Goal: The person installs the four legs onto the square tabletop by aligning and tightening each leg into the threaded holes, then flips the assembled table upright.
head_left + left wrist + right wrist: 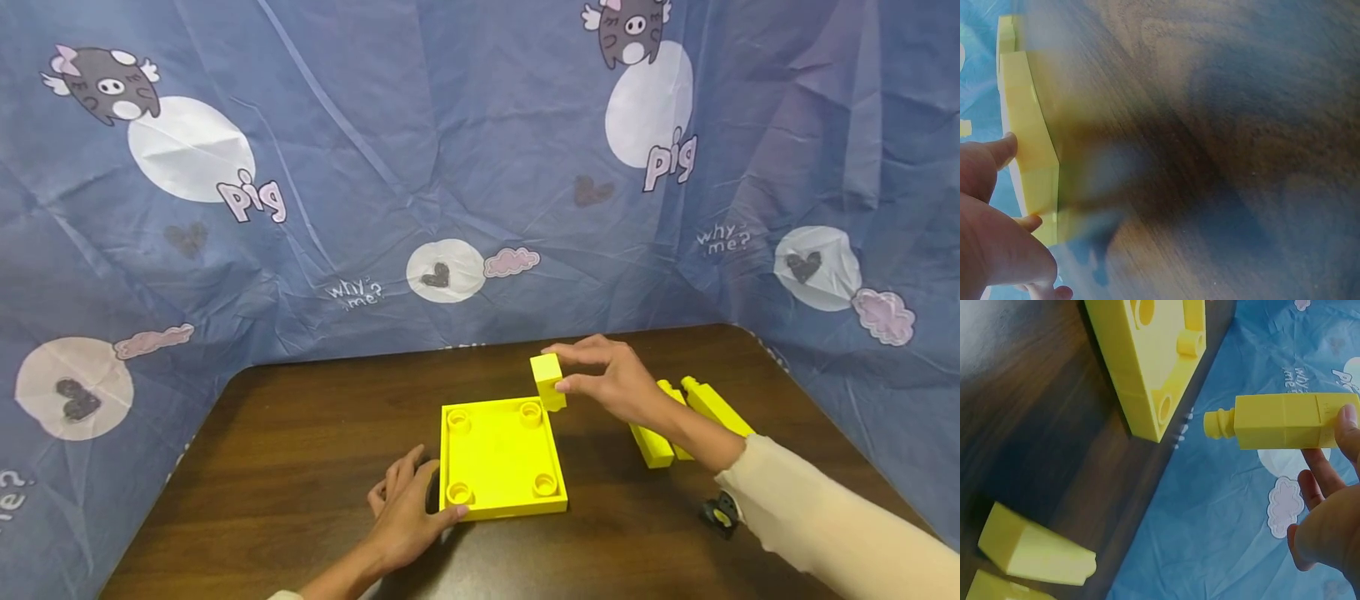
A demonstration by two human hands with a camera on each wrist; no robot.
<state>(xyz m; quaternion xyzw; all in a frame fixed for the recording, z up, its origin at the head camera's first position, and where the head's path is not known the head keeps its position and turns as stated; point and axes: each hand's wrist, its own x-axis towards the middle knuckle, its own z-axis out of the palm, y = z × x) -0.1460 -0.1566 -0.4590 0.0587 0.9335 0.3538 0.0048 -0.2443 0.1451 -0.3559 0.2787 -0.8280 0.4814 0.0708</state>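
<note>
A square yellow toy tabletop [501, 454] lies on the wooden table with its raised rim and corner sockets facing up. My left hand [408, 517] holds its near left corner, thumb over the rim. Pinched between the thumb and fingers of my right hand [618, 385] is a yellow table leg [549, 379]. It is held upright above the tabletop's far right corner, beside a socket. In the right wrist view, the leg's ridged round peg [1217, 424] points toward the tabletop, apart from it.
More yellow legs [718, 406] lie to the right on the brown table [300, 450], partly hidden by the right forearm. A small black device [720, 514] sits by the right cuff. Behind the table hangs a blue printed cloth [375, 167].
</note>
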